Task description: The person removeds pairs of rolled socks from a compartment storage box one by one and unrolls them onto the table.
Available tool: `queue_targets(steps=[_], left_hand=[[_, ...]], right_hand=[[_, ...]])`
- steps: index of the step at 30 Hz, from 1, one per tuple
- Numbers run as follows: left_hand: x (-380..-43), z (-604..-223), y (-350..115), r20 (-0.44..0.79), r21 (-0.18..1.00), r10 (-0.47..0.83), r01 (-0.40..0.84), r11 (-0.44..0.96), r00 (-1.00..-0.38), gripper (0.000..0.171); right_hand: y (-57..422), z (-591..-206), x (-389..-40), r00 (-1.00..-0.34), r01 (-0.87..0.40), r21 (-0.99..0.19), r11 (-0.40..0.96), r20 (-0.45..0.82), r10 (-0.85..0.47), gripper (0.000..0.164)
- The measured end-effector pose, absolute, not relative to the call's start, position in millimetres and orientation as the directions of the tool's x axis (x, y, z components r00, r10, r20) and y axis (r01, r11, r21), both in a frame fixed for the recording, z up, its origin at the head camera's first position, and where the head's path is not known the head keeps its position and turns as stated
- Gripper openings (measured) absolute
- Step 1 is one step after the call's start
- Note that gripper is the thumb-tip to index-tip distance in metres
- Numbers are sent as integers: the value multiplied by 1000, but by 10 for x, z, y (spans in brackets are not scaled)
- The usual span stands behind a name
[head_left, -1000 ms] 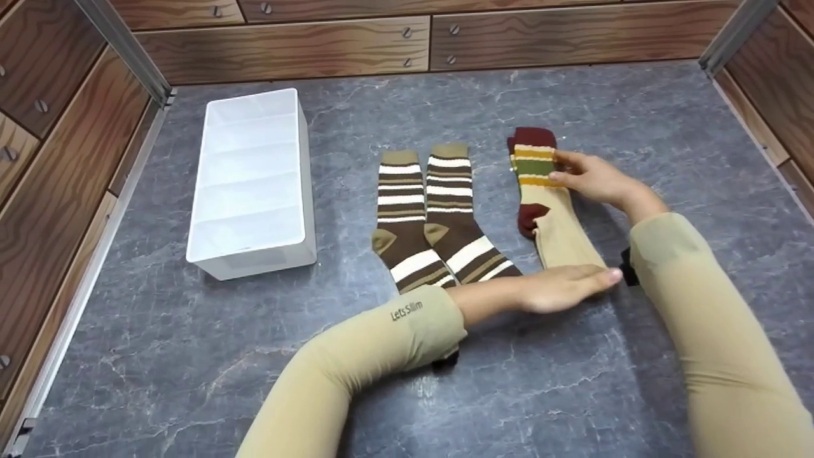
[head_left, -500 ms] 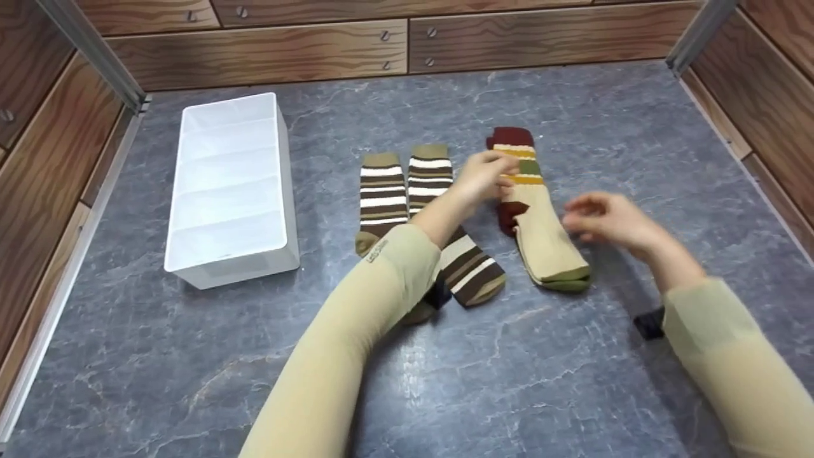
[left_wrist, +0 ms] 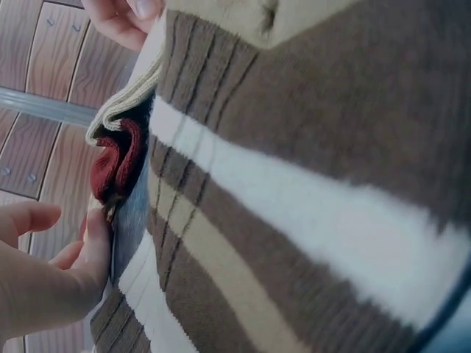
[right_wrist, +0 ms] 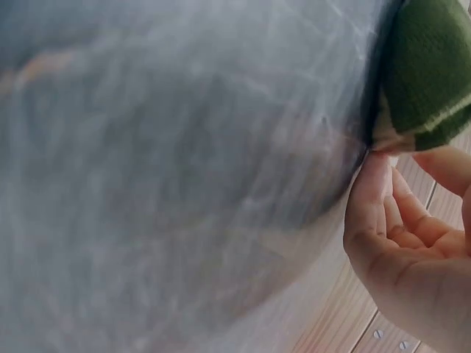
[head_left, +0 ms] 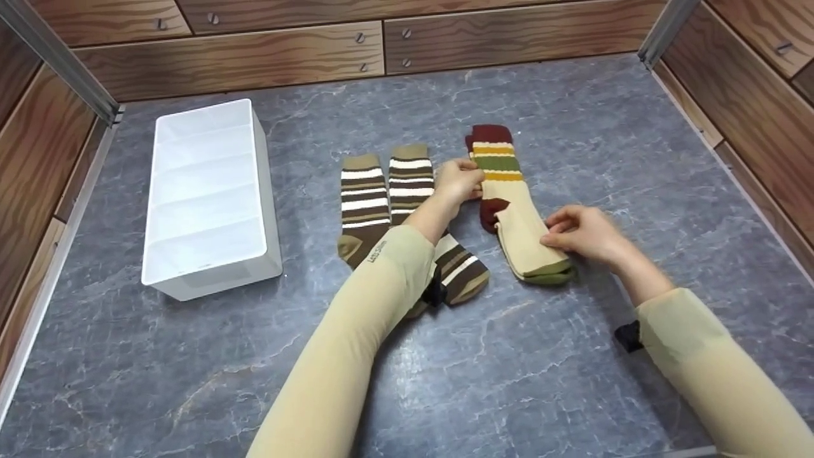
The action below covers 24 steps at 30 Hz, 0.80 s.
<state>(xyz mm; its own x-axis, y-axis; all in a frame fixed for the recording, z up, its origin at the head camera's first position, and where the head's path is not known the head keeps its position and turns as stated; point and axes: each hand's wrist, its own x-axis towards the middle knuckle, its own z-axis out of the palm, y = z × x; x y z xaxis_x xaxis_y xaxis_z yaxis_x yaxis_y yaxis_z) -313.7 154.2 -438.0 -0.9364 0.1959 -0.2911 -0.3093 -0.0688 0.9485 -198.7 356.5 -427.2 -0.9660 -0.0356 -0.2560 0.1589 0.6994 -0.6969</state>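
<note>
A stacked pair of cream socks [head_left: 524, 219] lies on the grey surface, with maroon cuff and heel, green and yellow stripes and green toes. My left hand [head_left: 459, 180] is at their left edge by the stripes; one fingertip touches the edge in the left wrist view, another finger stands raised off it. With thumb and fingers, my right hand [head_left: 586, 234] pinches the right edge near the toes, the green toe [right_wrist: 430, 81] showing above it in the right wrist view. Brown striped socks [head_left: 365, 197] lie side by side under my left forearm, partly hidden.
A white divided box [head_left: 206, 197] stands at the left, with several compartments in a row. Wood-patterned walls [head_left: 241, 60] enclose the marbled surface [head_left: 502, 381] at the back and both sides.
My left hand has moved from the toe end up to the striped part's left edge. My right hand has gone from the stripes down to the toe end. The view has shifted right.
</note>
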Motion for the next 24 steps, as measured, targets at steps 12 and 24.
queue_targets(steps=[12,24], left_hand=[[-3188,-4382,1571,-311,937,167,-332,-113,-935,28],[-3211,-4420,1624,-265,964,240,-263,44,-934,19]], right_hand=[[3550,-4273,-1975,-970,191,-751,632,-245,3,45],[3487,-4236,-2020,-942,254,-774,580,-334,-33,29]])
